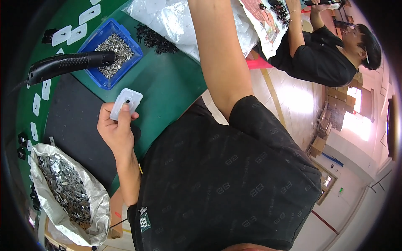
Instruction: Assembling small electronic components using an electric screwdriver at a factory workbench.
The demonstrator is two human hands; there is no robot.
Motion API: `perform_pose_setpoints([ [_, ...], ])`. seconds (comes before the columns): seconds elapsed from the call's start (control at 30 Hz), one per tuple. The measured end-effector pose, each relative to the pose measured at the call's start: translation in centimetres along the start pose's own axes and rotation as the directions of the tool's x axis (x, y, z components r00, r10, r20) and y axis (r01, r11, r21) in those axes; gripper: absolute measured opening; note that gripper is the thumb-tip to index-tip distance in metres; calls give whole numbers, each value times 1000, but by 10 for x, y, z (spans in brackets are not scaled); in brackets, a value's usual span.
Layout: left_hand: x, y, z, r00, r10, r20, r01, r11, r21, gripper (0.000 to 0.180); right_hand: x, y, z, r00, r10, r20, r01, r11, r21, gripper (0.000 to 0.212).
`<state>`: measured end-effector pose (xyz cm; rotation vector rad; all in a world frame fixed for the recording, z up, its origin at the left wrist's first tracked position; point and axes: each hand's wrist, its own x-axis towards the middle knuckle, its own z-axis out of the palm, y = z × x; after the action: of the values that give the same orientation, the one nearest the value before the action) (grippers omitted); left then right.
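Note:
My left hand (119, 126) pinches a translucent white plastic plate (120, 109), the thumb pressed near a small black part (128, 101) at its middle. Both are just above the green work surface (167, 90). My right arm (222, 54) stretches up past the top edge, so its hand is out of sight. Beyond my left hand stands a blue tray (109, 85) filled with small metal screws (113, 52). A black corded power tool (69, 66), its tip unclear, reaches across the tray's left side.
A pile of small black parts (155, 40) lies beside a clear bag of white pieces (167, 21). White plates (89, 15) line the green strip at left. An open sack (98, 180) holds metal pieces, near a black mat (77, 121). A co-worker (318, 54) works at right.

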<state>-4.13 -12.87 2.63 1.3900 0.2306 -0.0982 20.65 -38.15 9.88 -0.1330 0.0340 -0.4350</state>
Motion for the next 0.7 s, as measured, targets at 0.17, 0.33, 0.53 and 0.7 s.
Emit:
perform_pose_setpoints([
  [0.17, 7, 0, 1, 999, -2, 43, 0, 999, 37, 9, 36, 13, -6, 997, -72, -24, 61, 948, -313, 13],
  [0.33, 4, 1, -13, 997, -73, 21, 73, 997, 20, 11, -90, 38, 1, 570, 796, 203, 373, -31, -927, 28],
  [0.53, 10, 7, -5, 998, -53, 37, 56, 994, -88, 9, -172, 12, -16, 410, 912, 16, 285, -111, -952, 28],
  [0.7, 15, 2, -8, 998, -59, 14, 59, 998, -15, 9, -178, 19, -12, 497, 864, 87, 424, -154, -892, 20],
])
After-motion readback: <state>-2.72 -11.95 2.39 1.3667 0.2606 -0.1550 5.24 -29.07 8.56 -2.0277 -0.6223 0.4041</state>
